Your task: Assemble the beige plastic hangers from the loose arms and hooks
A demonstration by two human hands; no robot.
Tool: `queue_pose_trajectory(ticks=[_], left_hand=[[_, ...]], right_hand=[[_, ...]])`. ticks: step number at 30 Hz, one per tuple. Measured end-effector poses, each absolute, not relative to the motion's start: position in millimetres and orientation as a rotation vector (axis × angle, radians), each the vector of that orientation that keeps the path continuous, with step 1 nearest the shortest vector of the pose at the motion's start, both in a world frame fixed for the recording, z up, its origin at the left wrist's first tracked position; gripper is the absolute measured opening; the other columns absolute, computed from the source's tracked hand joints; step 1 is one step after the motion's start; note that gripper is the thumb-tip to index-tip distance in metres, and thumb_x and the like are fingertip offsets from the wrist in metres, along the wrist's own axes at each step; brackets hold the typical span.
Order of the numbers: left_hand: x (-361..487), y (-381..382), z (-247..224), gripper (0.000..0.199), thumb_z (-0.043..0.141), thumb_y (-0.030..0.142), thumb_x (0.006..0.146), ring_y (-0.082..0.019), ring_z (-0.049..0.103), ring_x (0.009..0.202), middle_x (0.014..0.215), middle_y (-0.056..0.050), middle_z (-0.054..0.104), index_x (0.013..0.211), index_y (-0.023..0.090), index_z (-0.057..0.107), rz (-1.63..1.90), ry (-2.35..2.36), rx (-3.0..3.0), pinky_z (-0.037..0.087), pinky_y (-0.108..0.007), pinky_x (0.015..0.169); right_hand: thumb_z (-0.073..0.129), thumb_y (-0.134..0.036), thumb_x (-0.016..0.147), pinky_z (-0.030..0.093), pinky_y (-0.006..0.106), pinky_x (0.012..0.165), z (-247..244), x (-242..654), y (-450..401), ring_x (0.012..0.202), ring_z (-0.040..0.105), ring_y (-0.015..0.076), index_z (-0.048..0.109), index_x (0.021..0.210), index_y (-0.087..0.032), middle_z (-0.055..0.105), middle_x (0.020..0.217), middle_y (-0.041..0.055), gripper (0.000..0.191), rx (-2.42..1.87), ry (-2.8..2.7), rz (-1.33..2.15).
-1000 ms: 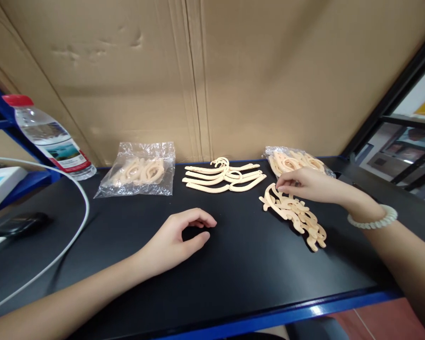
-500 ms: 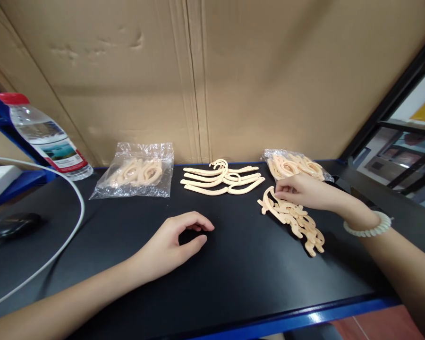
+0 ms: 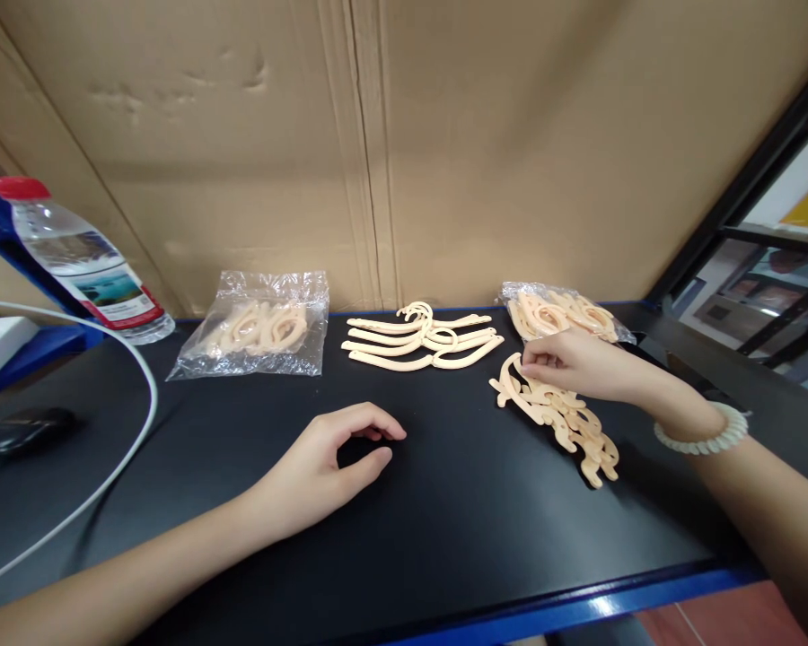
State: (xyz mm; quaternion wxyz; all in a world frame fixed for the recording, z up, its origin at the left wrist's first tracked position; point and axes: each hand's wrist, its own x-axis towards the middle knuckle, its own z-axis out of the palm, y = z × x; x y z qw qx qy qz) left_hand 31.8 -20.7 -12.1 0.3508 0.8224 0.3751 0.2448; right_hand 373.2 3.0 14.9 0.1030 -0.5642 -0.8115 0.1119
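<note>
My left hand rests on the black table with thumb and fingers apart and nothing between them. At the right, my right hand is over the upper end of a loose heap of cream plastic hanger parts. Its fingers are curled and pressed together at a curved piece; whether they grip it is partly hidden. Several cream hangers lie in a stack at the back middle, hooks inward. A clear bag of cream parts lies at the back left, another bag just behind my right hand.
A water bottle with a red cap stands at the back left. Below it a white cable curves past a black mouse. A cardboard wall rises behind the table, whose blue front edge shows below.
</note>
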Motion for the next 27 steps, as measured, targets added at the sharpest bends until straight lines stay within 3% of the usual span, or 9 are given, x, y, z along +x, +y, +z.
queue_pose_trajectory(ticks=[16,27], left_hand=[[34.7,-22.1,-11.7,0.015,0.055,0.019,0.082,-0.017,0.067,0.087,0.091,-0.003,0.072,0.090,0.019,0.068,0.709,0.970,2.091,0.054,-0.028,0.082],[34.4,-24.8,-10.7,0.015,0.054,0.018,0.082,-0.016,0.067,0.083,0.087,-0.002,0.071,0.087,0.018,0.068,0.740,0.966,2.076,0.054,-0.026,0.078]], right_hand=[[0.050,-0.039,0.088,0.041,0.028,0.054,7.9,370.6,4.8,0.060,0.060,0.0168,0.062,0.074,-0.021,0.067,0.066,0.0025,0.026,-1.659,-2.326,0.351],[0.050,-0.039,0.090,0.043,0.029,0.055,1.7,368.4,8.2,0.060,0.061,0.0168,0.066,0.080,-0.021,0.068,0.067,0.0026,0.026,-1.611,-2.273,0.281]])
